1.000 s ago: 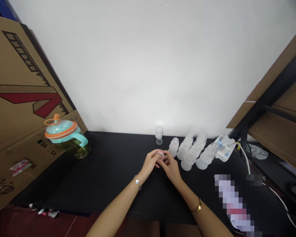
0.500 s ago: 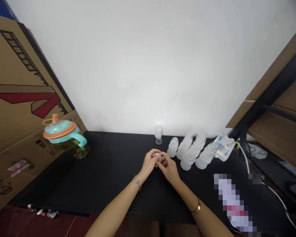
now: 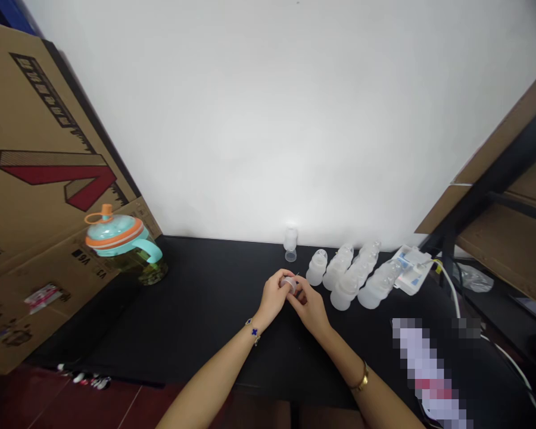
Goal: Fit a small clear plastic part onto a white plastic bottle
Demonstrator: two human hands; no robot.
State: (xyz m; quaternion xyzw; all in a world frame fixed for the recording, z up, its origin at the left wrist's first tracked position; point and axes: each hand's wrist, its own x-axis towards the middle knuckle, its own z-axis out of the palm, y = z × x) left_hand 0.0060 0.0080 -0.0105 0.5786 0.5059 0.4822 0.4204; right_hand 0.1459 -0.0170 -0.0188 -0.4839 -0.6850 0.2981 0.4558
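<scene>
Both hands meet over the black table. My left hand (image 3: 273,296) pinches a small translucent round cap (image 3: 288,284). My right hand (image 3: 311,305) has its fingers closed on the cap's other side; the fingers hide much of it. To the right, several frosted baby bottles (image 3: 346,290) stand upright in rows. Nearest to my right hand is the front-left baby bottle (image 3: 317,268). Beyond my hands, close to the wall, a clear bottle-shaped piece (image 3: 290,244) stands with its wider, clear end down.
A teal-lidded jug (image 3: 125,247) stands at left before a large cardboard box (image 3: 49,196). At right, a white plastic case (image 3: 413,269) with a cable lies behind the bottles, and a blurred-out flat object (image 3: 429,369) sits near the front. The white wall (image 3: 268,131) bounds the table (image 3: 205,286).
The whole view has shifted slightly, so things sit a little further right. My hands keep hold of the cap, with only slight finger movement.
</scene>
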